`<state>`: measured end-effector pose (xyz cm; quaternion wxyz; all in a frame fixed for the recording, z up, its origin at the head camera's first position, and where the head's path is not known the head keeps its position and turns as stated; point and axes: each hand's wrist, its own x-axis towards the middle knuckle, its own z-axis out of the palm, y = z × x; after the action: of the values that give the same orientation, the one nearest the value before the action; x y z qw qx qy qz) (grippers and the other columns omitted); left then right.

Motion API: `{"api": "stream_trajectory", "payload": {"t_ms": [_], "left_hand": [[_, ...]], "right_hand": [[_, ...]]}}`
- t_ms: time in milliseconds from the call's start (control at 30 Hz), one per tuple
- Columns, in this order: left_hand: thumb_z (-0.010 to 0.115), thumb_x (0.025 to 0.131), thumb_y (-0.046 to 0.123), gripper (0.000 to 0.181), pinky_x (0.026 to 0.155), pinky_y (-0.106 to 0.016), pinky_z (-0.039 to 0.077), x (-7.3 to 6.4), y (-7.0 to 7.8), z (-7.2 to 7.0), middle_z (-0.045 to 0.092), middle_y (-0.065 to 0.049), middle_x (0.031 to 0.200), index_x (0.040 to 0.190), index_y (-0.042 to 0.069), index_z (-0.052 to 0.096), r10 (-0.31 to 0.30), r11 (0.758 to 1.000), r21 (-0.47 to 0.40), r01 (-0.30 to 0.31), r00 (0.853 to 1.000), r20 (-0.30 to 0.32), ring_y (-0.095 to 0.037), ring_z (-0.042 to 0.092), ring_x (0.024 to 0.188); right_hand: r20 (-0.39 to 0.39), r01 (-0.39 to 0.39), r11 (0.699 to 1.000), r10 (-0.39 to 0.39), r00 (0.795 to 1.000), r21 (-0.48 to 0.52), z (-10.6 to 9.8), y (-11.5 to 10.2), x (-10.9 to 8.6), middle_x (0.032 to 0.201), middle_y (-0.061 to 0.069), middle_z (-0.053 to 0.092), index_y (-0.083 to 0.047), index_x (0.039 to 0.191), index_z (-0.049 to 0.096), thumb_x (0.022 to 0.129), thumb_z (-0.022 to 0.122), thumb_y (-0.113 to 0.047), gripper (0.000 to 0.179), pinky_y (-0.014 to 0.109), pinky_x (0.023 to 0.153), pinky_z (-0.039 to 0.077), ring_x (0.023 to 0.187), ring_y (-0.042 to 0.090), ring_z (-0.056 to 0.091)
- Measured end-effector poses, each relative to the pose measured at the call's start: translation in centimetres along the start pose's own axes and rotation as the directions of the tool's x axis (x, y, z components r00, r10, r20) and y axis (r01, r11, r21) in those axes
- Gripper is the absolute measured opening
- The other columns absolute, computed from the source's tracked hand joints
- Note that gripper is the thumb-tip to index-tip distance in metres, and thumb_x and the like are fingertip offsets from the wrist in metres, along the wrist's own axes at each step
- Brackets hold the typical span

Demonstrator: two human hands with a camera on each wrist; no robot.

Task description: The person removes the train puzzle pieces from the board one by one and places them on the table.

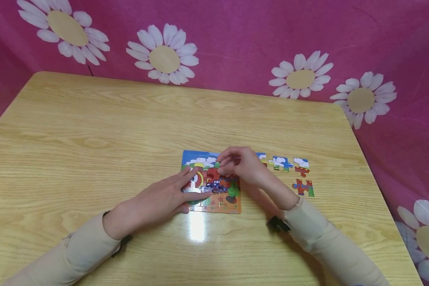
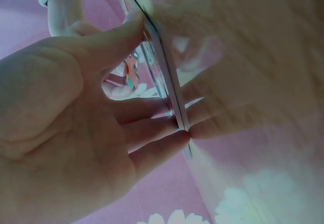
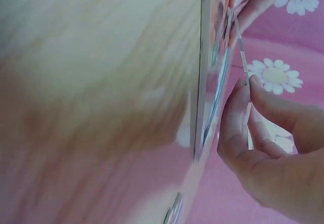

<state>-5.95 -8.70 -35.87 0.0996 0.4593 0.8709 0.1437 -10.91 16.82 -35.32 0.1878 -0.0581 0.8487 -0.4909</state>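
A jigsaw puzzle board [image 1: 196, 153] with a bright cartoon picture lies flat on the table, partly filled with pieces. My left hand [image 1: 164, 194] rests across its left side, fingers spread and fairly straight, the thumb near the lower middle. In the left wrist view that hand's fingertips touch the board's edge and surface. Above the board's upper right part, my right hand [image 1: 244, 167] pinches a puzzle piece [image 3: 243, 57] between thumb and fingers. The right wrist view has this piece edge-on, tilted against the board. My right hand covers the board's upper right corner.
Right of the board lie several loose pieces: a cloud piece [image 1: 281, 163], a cloud-and-red piece [image 1: 302, 166] and a red-and-green piece [image 1: 305, 188]. Another piece [image 1: 262, 157] is partly behind my right hand. A pink flowered cloth [image 1: 232, 47] hangs beyond the wooden table [image 1: 103, 127].
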Motion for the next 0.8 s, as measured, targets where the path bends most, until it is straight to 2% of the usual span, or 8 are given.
{"api": "stream_trajectory", "payload": {"t_ms": [133, 400, 667, 800], "left_hand": [[0.064, 0.096, 0.023, 0.05, 0.107, -0.05, 0.037, 0.1, 0.1, -0.1, 0.027, -0.027, 0.155, 0.144, 0.03, 0.052, -0.011, 1.0, -0.004, 0.011, 1.0, 0.016, -0.044, 0.028, 0.14], [0.063, 0.097, 0.021, 0.049, 0.107, -0.049, 0.037, 0.0, 0.1, 0.0, 0.028, -0.027, 0.154, 0.145, 0.028, 0.052, 0.019, 1.0, 0.009, -0.018, 1.0, -0.005, -0.044, 0.029, 0.14], [0.064, 0.096, 0.019, 0.05, 0.107, -0.049, 0.038, -0.2, 0.1, -0.1, 0.027, -0.026, 0.155, 0.144, 0.027, 0.052, 0.008, 1.0, -0.005, -0.009, 1.0, -0.012, -0.044, 0.028, 0.141], [0.064, 0.096, 0.021, 0.049, 0.108, -0.049, 0.036, 0.0, 0.1, -0.1, 0.027, -0.026, 0.155, 0.144, 0.027, 0.053, 0.003, 1.0, -0.013, -0.003, 1.0, -0.003, -0.043, 0.026, 0.142]], "right_hand": [[-0.011, -0.016, 1.0, 0.016, 1.0, 0.003, -1.3, 0.6, -0.5, 0.09, 0.012, 0.066, 0.001, 0.103, 0.068, 0.087, 0.072, 0.001, 0.016, 0.03, 0.071, 0.057, 0.077, 0.021, 0.065], [-0.081, -0.033, 0.999, 0.031, 0.996, -0.023, -4.8, 2.8, -2.5, 0.088, 0.011, 0.066, 0.004, 0.102, 0.068, 0.084, 0.074, 0.001, 0.019, 0.026, 0.068, 0.054, 0.076, 0.017, 0.065], [-0.124, -0.023, 0.995, 0.01, 0.992, -0.098, -7.7, 4.5, -4.9, 0.089, 0.013, 0.065, 0.006, 0.104, 0.068, 0.086, 0.074, -0.001, 0.02, 0.022, 0.068, 0.053, 0.077, 0.015, 0.063], [-0.136, -0.047, 0.993, 0.032, 0.99, -0.105, -8.8, 5.4, -5.6, 0.089, 0.013, 0.065, 0.007, 0.104, 0.066, 0.086, 0.073, -0.001, 0.02, 0.023, 0.065, 0.053, 0.075, 0.012, 0.063]]}}
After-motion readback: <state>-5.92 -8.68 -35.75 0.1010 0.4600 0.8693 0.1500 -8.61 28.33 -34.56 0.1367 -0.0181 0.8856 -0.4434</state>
